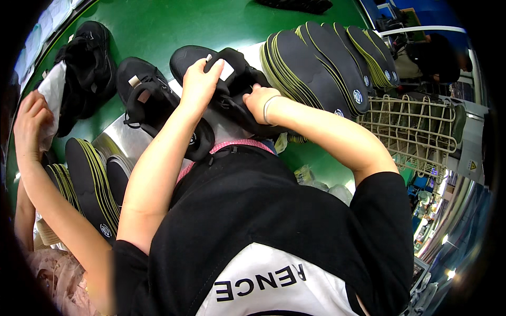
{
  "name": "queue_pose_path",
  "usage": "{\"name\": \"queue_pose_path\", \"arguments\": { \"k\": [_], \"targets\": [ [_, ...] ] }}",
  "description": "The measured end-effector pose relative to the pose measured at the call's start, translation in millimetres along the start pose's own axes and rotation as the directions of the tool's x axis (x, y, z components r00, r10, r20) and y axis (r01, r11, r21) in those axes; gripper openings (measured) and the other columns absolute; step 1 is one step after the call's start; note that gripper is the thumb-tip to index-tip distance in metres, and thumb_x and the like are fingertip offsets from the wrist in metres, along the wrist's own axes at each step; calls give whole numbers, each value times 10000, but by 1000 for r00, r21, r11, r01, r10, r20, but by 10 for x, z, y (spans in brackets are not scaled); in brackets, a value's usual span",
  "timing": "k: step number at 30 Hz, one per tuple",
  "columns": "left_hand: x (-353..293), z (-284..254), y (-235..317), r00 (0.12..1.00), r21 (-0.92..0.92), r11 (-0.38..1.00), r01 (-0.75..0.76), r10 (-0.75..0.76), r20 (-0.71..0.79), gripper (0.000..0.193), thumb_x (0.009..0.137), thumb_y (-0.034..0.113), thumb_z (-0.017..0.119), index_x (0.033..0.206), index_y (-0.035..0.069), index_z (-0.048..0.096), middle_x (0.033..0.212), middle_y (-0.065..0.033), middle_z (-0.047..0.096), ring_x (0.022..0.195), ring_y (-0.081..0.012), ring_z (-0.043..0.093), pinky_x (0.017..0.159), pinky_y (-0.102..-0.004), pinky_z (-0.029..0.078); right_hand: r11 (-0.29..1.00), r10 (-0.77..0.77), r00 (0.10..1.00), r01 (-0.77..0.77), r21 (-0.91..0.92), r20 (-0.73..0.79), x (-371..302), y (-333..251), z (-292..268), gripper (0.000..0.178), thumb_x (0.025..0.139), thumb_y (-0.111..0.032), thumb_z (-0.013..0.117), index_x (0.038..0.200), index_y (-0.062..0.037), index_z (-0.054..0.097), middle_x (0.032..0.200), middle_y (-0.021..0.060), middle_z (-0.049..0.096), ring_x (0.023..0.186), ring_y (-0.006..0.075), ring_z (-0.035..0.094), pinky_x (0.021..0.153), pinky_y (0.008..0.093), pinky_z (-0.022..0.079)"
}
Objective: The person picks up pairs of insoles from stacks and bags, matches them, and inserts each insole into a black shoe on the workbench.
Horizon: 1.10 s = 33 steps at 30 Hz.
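A black shoe (235, 96) lies toward eleven o'clock over a green table (158, 29); the person's left hand (200, 81) pinches its upper, the right hand (260, 104) grips its rim. Insoles (305, 68) stand at one o'clock.

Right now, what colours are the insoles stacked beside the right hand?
The insoles have black tops and yellow-green edges, best seen in the head view.
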<state>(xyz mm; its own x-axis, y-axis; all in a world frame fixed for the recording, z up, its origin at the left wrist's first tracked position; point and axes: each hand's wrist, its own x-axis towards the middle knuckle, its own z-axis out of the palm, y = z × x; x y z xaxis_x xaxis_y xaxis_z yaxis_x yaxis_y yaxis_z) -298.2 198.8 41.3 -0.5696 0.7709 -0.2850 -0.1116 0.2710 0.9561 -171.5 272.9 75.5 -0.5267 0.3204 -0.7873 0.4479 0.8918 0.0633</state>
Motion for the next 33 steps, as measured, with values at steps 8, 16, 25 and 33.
{"name": "queue_pose_path", "arguments": {
  "k": [8, 16, 25, 33],
  "targets": [
    [10, -4, -51, 994, 6, 996, -84, 84, -73, 345, 758, 290, 566, 858, -40, 571, 661, -74, 568, 638, -123, 511, 608, -271, 403, 973, -73, 997, 80, -216, 40, 74, -41, 16, 379, 709, -164, 552, 1067, -38, 545, 1131, 128, 517, 1045, 256, 493, 798, 320, 442],
    [22, -9, -70, 990, 24, 994, -110, 112, -82, 348, 757, 289, 569, 861, -43, 571, 659, -81, 574, 646, -132, 522, 621, -272, 409, 915, -239, 967, 194, -355, -87, -1, 19, 165, 147, 684, -163, 534, 739, -93, 651, 790, 95, 630, 767, 227, 613, 641, 326, 478],
    [-3, -5, -10, 994, 6, 997, -76, 76, -80, 344, 770, 278, 556, 869, -51, 557, 693, -86, 571, 668, -128, 518, 634, -263, 405, 973, -187, 934, 218, -70, 303, -353, 124, 47, 333, 708, -169, 498, 998, -25, 574, 980, 144, 591, 970, 263, 545, 905, 547, 236],
    [-353, -94, -23, 991, -104, 987, -126, 120, -67, 250, 817, 201, 527, 945, -14, 542, 824, -40, 573, 778, -92, 505, 713, -224, 394, 895, -331, 879, 408, 183, -342, -647, 294, 0, 366, 770, -288, 506, 1077, -88, 496, 824, 149, 605, 857, 271, 577, 934, 558, 197]
  ]
}}
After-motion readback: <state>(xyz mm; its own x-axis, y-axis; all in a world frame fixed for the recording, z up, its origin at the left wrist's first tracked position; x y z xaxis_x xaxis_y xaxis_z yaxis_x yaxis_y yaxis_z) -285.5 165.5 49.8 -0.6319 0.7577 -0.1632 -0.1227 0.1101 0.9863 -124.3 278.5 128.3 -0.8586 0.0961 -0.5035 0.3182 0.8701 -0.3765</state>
